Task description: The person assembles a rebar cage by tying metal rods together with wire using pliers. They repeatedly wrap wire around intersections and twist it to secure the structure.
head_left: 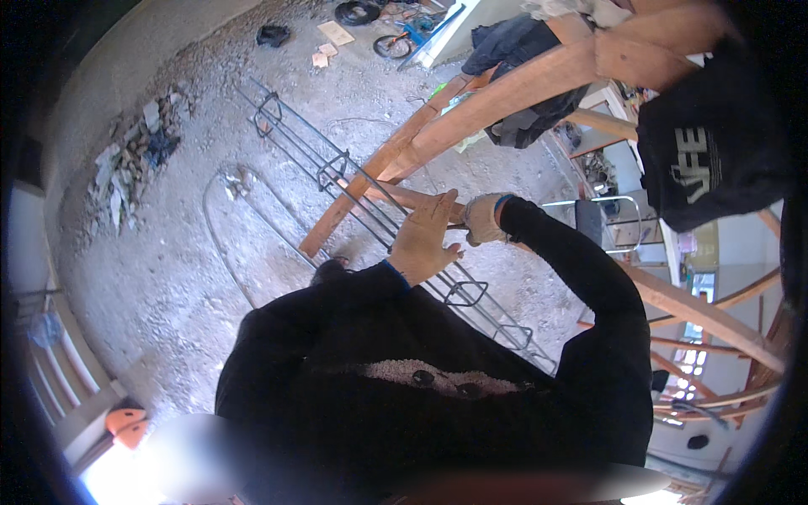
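A long steel rebar cage [290, 135] with square stirrups runs diagonally beneath my hands, from the far left to the near right. My left hand [423, 239], in a pale glove, lies over its bars with the fingers stretched out and the thumb apart. Just to the right, my gloved right hand [486, 219] is closed around something dark and narrow. Most of that thing is hidden, so its kind is unclear. Wooden timbers [345, 210] cross under the cage beside my hands.
Bent steel rods [220, 261] lie on the rough grey ground at left. Rubble [126, 172] is heaped farther left. A thick timber [505, 93] slants up to the right, near dark cloth [530, 50] and a hanging black garment [715, 143]. A metal-framed chair [593, 220] stands at right.
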A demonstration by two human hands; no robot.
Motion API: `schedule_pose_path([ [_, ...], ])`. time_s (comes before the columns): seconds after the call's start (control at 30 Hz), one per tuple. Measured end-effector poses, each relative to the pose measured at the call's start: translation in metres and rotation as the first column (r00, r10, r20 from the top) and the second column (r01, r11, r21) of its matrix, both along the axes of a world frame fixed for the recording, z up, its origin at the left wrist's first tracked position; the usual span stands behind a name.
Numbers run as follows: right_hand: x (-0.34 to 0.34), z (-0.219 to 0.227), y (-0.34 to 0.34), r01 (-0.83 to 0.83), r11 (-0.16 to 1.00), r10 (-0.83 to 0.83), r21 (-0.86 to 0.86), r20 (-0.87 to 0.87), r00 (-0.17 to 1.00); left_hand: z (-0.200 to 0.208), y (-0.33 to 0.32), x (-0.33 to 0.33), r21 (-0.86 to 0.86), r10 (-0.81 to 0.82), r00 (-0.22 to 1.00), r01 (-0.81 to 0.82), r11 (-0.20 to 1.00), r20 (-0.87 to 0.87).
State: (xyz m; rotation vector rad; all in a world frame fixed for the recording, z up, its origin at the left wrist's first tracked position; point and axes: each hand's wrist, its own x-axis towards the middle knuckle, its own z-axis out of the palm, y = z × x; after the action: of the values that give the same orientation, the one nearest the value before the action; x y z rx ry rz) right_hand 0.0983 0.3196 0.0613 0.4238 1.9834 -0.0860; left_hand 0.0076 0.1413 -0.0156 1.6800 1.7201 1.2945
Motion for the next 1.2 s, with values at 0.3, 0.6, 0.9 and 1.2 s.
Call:
schedule_pose_path([
  [0.3,0.002,-0.018,0.011,-0.21,0.975,0.212,-0.073,0.016,0.977,-0.014,0.04,0.031,-0.211,-0.012,0.992,0.039,0.977,0.127],
  [0.6,0.049,-0.001,-0.044,0.118,0.942,0.115,0.315,-0.63,0.768,-0.036,0.06,0.043,-0.273,0.042,0.999,-0.04,0.961,0.004],
  [0.9,0.095,0.027,-0.03,-0.165,0.522,0.853,0.837,-0.516,0.079,-0.014,0.061,0.032,-0.299,0.022,0.993,0.013,0.954,0.114],
  [1.2,0.07,-0.007,-0.008,-0.201,0.656,0.752,0.727,-0.607,0.258,-0.039,0.078,0.019,-0.076,-0.182,0.939,0.213,0.974,0.292],
])
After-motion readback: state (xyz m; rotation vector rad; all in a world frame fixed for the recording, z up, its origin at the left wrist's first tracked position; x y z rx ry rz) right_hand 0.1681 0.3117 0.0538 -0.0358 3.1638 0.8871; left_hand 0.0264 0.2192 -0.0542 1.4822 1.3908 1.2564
